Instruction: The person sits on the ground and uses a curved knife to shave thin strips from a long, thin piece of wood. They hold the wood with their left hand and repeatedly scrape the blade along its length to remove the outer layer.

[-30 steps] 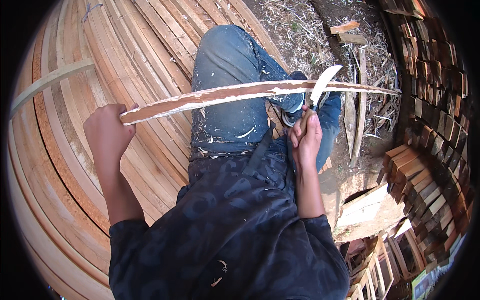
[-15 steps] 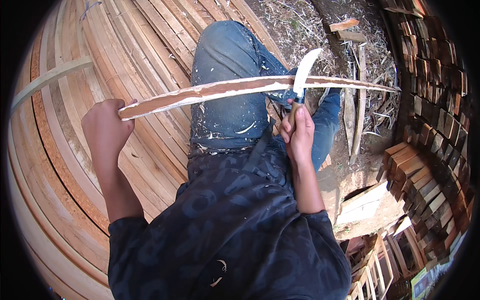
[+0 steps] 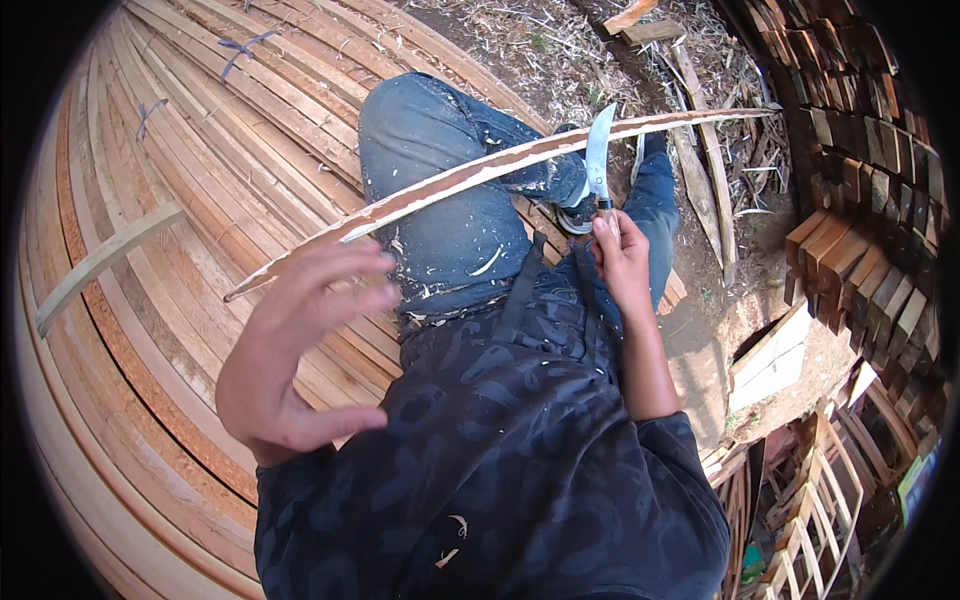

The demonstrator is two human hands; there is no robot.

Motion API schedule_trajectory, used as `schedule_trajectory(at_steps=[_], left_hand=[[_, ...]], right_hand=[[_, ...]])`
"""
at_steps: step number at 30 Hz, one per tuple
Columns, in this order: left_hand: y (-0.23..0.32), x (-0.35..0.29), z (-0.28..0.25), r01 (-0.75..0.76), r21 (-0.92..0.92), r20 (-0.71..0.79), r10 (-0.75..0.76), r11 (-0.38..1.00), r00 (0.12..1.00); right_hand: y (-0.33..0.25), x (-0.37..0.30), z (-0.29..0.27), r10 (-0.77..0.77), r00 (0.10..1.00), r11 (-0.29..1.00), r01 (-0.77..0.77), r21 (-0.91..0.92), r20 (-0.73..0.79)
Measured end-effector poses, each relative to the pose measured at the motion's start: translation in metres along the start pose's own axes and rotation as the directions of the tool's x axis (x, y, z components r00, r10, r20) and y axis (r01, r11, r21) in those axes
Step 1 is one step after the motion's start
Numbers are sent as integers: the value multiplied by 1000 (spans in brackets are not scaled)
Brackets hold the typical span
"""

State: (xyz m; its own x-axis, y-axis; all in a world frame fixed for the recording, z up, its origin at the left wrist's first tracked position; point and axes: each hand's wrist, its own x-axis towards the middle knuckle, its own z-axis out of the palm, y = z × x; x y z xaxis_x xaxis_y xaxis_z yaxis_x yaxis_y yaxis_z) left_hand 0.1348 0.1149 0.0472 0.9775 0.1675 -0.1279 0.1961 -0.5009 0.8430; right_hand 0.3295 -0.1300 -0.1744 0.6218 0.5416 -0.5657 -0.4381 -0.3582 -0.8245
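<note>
A long, narrow wooden strip (image 3: 450,182) with a reddish-brown face and pale, shaved edges lies slantwise across my thigh. Its left end shows just beyond my left hand (image 3: 300,345), which is off the strip with fingers and thumb spread and slightly blurred. In my right hand (image 3: 622,258) is a knife (image 3: 598,150) with a curved blade, gripped by its handle. The blade points away from me and overlaps the strip in view; whether it touches the wood I cannot tell.
I sit on a wide layer of long wooden slats (image 3: 230,140). A short curved wood piece (image 3: 110,262) lies across them at left. Shavings (image 3: 530,50) cover the ground ahead, near loose boards (image 3: 712,170). Stacked wood blocks (image 3: 860,265) line the right side.
My left hand has let go of the strip's end and opened, moving nearer my body. The strip now slants more, its left end lower. My right hand still holds the knife.
</note>
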Motion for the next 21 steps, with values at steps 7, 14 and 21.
schedule_trajectory(at_steps=[7,14,21], left_hand=[[-18,13,26,-101,217,496,-21,971,868],[-3,10,14,1,-777,556,686,629,469],[-78,-38,11,464,754,-301,-384,465,873]], right_hand=[[-5,-11,-18,-37,994,999,34,-31,-103],[8,-16,-18,-18,993,1000,15,-27,-114],[30,7,-6,-34,993,992,47,113,-116]])
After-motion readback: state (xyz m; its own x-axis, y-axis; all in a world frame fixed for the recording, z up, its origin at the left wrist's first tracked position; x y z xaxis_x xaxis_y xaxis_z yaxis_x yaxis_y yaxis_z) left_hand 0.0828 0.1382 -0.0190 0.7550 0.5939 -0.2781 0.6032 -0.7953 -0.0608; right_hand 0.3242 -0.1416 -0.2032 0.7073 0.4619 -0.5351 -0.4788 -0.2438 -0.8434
